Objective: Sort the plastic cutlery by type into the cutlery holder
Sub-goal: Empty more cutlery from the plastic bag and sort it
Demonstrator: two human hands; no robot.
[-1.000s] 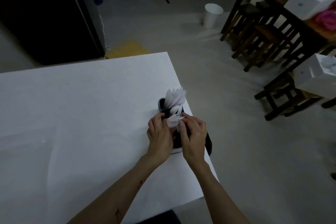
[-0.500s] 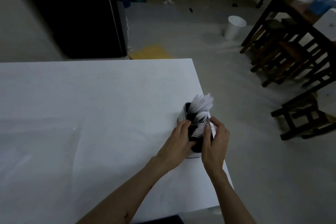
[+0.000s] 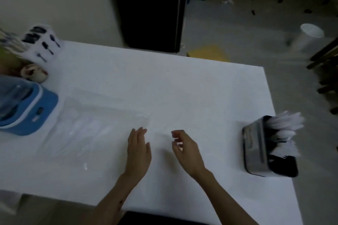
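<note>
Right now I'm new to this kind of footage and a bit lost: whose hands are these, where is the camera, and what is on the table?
The camera sits on a person's head, looking down at their own bare hands. The left hand is flat and the right hand loosely curled; neither holds anything. On the white table, near the right edge, stands a dark cutlery holder filled with white plastic cutlery. A clear plastic bag lies to the left, and beyond it a blue container.
</note>
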